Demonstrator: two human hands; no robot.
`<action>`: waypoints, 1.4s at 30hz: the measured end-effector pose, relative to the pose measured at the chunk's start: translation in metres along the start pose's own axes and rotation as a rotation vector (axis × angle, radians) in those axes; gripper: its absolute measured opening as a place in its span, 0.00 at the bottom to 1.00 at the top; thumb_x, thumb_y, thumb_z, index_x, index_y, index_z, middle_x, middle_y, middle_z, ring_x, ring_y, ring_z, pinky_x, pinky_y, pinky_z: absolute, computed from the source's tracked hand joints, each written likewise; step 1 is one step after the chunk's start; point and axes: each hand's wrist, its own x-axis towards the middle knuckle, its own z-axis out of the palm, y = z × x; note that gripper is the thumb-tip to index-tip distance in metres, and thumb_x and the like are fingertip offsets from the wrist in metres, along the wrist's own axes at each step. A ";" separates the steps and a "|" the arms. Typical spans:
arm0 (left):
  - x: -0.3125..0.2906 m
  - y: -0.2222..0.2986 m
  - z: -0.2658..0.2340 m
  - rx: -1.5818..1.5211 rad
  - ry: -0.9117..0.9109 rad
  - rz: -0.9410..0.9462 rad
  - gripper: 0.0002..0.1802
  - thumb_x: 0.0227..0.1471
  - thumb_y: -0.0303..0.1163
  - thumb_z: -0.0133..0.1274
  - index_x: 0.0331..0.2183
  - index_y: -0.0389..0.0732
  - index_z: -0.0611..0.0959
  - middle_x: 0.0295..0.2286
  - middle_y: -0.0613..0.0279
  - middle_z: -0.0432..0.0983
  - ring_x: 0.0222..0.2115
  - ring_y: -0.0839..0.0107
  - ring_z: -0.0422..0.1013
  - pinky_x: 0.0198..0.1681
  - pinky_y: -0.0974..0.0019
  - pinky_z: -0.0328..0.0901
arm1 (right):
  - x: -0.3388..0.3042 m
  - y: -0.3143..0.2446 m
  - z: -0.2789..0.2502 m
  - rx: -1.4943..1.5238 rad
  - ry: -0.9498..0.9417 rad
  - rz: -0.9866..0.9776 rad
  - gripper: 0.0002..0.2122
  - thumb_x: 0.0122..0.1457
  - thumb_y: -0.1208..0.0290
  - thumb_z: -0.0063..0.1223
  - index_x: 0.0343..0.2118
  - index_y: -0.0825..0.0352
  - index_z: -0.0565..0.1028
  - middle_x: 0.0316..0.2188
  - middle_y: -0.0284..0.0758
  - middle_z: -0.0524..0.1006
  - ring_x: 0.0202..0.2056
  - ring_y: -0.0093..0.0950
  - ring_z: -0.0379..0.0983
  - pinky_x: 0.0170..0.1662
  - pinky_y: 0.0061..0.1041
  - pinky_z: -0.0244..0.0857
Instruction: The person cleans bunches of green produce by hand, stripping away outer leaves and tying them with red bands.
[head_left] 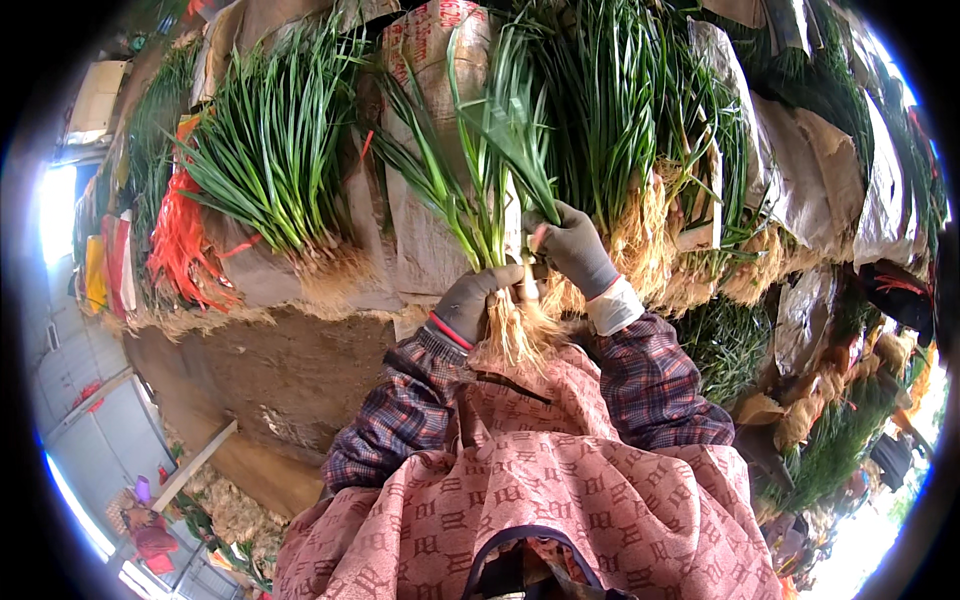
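My left hand (476,300), in a grey glove, is closed round the lower stems of a bunch of long-leaved green plants (487,215). Pale, stringy roots (520,335) hang below that grip, just above my pink apron. To the right, my right hand (580,250), also gloved, has its fingers closed on a green leafy stem (522,160) at the side of the same bunch. The tips of its fingers are partly hidden behind the leaves and stem.
A larger bundle of rooted plants (285,150) lies on the sacking to the left, beside red plastic strips (180,240). More rooted plants (610,110) are heaped at the right. A brown sack (430,230) lies under the bunch. A wooden bar (200,460) juts out lower left.
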 end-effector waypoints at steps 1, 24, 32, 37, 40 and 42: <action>-0.002 0.006 0.005 -0.014 0.007 -0.047 0.20 0.51 0.35 0.55 0.41 0.29 0.78 0.31 0.54 0.79 0.32 0.69 0.76 0.38 0.66 0.74 | 0.002 0.003 -0.004 -0.147 0.011 -0.018 0.11 0.61 0.68 0.52 0.44 0.67 0.76 0.29 0.33 0.75 0.26 0.18 0.65 0.35 0.19 0.65; 0.005 0.009 -0.022 -0.281 -0.172 -0.054 0.16 0.56 0.39 0.52 0.41 0.36 0.77 0.23 0.66 0.75 0.22 0.71 0.72 0.24 0.68 0.67 | 0.023 -0.023 0.017 0.215 -0.097 0.229 0.09 0.63 0.63 0.50 0.32 0.63 0.73 0.16 0.22 0.65 0.14 0.15 0.59 0.16 0.16 0.51; -0.015 0.012 -0.042 -0.066 -0.083 -0.022 0.16 0.54 0.38 0.56 0.38 0.36 0.79 0.22 0.63 0.75 0.23 0.70 0.72 0.27 0.69 0.67 | 0.029 -0.022 -0.054 0.822 0.041 0.116 0.10 0.62 0.69 0.38 0.23 0.61 0.67 0.14 0.21 0.58 0.12 0.17 0.52 0.14 0.17 0.48; -0.019 0.016 -0.024 0.205 0.038 0.035 0.16 0.49 0.35 0.59 0.37 0.34 0.80 0.27 0.61 0.77 0.27 0.70 0.73 0.33 0.68 0.69 | 0.001 -0.021 -0.040 0.544 -0.452 0.046 0.11 0.62 0.71 0.41 0.26 0.66 0.75 0.20 0.34 0.74 0.10 0.20 0.60 0.12 0.18 0.58; -0.017 0.009 -0.027 0.283 0.048 0.096 0.17 0.46 0.34 0.59 0.37 0.34 0.80 0.27 0.62 0.77 0.26 0.70 0.72 0.35 0.67 0.69 | -0.023 -0.036 0.018 -0.046 -0.435 0.255 0.09 0.59 0.76 0.48 0.41 0.69 0.76 0.35 0.38 0.79 0.17 0.18 0.69 0.18 0.20 0.67; -0.016 0.012 -0.024 0.258 0.080 0.030 0.15 0.46 0.33 0.58 0.36 0.34 0.80 0.26 0.62 0.76 0.26 0.70 0.72 0.34 0.67 0.70 | -0.022 0.002 0.020 0.104 -0.469 -0.021 0.08 0.60 0.76 0.47 0.40 0.68 0.76 0.26 0.33 0.77 0.16 0.18 0.69 0.20 0.19 0.68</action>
